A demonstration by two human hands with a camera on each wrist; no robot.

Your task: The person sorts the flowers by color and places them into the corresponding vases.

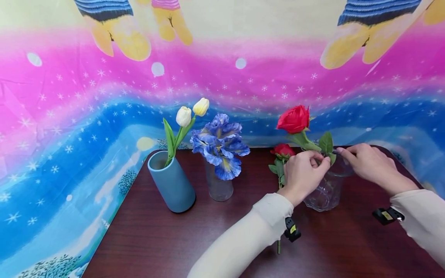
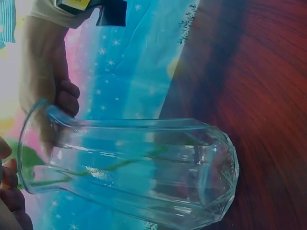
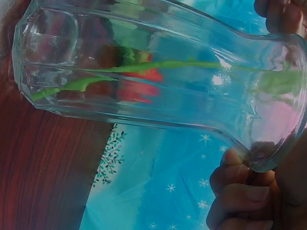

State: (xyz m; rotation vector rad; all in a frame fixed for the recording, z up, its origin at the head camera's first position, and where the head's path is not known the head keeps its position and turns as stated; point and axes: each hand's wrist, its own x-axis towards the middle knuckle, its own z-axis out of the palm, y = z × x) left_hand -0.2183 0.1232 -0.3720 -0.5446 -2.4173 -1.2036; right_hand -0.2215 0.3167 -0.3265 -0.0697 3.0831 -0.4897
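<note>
A clear glass vase point(image 1: 325, 195) stands on the table's right side. My left hand point(image 1: 302, 175) is at its mouth, thumb and fingertips pinching a red rose point(image 1: 294, 119) by its stem among the leaves. In the right wrist view the green stem point(image 3: 168, 64) runs down inside the vase to near its base. My right hand point(image 1: 370, 166) grips the vase's rim from the right, thumb and fingers on either side of the glass. A second red rose point(image 1: 283, 150) lies on the table left of the vase, partly hidden behind my left hand and sleeve.
A blue vase point(image 1: 174, 185) with white tulips point(image 1: 183, 116) stands at the left of the dark wooden table point(image 1: 156, 239). Beside it, a clear glass point(image 1: 220, 187) holds blue-purple flowers point(image 1: 222, 146). A printed cloth point(image 1: 215, 73) hangs behind the table.
</note>
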